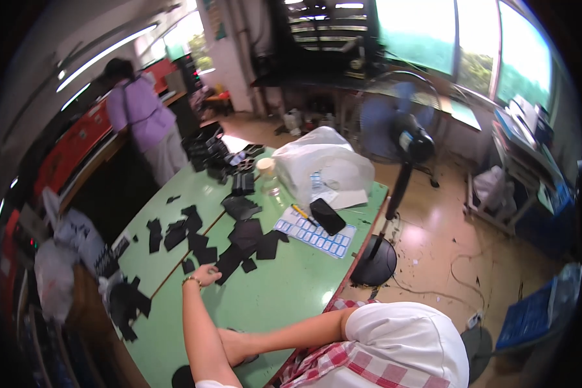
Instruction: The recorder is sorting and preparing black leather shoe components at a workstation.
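My left hand (206,275) reaches over the green table (265,317), a beaded bracelet at its wrist. Its fingers are slightly apart, with the tips at the edge of a flat black piece (228,264); no firm grip shows. More flat black cut pieces (246,233) lie loose and overlapping beyond it. Behind my left forearm, my right hand (237,346) rests low over the table near its front. The forearm covers its fingers, so whether it holds anything is hidden. A bit of something dark shows under it.
Farther back are a clear bottle (271,184), a white plastic bag (323,161), a black phone (328,216) and a printed sheet (317,236). A standing fan (401,139) is right of the table. Black pieces (129,304) lie at the left edge. A person in purple (139,110) stands far left.
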`<state>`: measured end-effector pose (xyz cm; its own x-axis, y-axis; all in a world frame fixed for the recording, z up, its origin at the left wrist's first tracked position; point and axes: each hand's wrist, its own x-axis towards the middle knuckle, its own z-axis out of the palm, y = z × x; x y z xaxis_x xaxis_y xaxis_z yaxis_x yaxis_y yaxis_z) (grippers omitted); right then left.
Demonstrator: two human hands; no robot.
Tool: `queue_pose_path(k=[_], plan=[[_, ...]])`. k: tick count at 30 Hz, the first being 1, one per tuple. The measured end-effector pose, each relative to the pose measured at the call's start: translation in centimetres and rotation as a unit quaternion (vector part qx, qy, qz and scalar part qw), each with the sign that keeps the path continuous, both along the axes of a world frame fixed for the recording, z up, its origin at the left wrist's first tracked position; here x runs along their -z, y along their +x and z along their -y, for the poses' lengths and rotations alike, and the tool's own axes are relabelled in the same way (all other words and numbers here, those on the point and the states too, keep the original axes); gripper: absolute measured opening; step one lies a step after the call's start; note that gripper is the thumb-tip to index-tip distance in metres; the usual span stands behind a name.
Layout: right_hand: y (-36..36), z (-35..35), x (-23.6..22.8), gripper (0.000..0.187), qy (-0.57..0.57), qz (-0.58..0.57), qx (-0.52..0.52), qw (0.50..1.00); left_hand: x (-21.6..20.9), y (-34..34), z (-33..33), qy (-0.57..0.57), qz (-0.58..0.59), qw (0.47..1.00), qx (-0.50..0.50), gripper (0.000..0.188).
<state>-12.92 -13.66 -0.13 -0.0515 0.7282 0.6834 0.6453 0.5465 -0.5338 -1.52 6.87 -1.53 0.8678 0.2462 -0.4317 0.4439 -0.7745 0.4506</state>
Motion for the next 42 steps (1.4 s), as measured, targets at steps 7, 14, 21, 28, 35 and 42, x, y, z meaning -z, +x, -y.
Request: queue_pose_path(k=[7,14,21,28,35,42], plan=[[2.5,0.9,2.4,0.036,-0.229,0.004,0.007,0.973,0.6,4.0,3.9,0.148,0.013,0.980,0.135,0.024],[0.3,1.1,-3.8,0.045,-0.195,-0.065,-0.033,0.978,-2.9,0.8,3.7,0.100,-0.085,0.991,-0.014,0.045],[0.7,2.3,-5.1,0.045,-0.177,-0.042,-0.043,0.982,-3.1,1.0,5.7,0.095,-0.095,0.991,-0.019,0.047],[0.9,2.0,-3.6,0.047,-0.218,-0.048,-0.036,0.974,-2.2,1.4,5.0,0.082,-0.093,0.992,-0.002,0.045],[1.1,1.5,-2.9,0.037,-0.161,-0.053,-0.017,0.985,-5.1,1.1,6.6,0.107,-0.108,0.988,0.021,0.045],[0.6,1.2,-3.3,0.036,-0.151,-0.104,-0.042,0.982,-5.2,0.5,5.8,0.074,-0.127,0.989,0.004,0.046]])
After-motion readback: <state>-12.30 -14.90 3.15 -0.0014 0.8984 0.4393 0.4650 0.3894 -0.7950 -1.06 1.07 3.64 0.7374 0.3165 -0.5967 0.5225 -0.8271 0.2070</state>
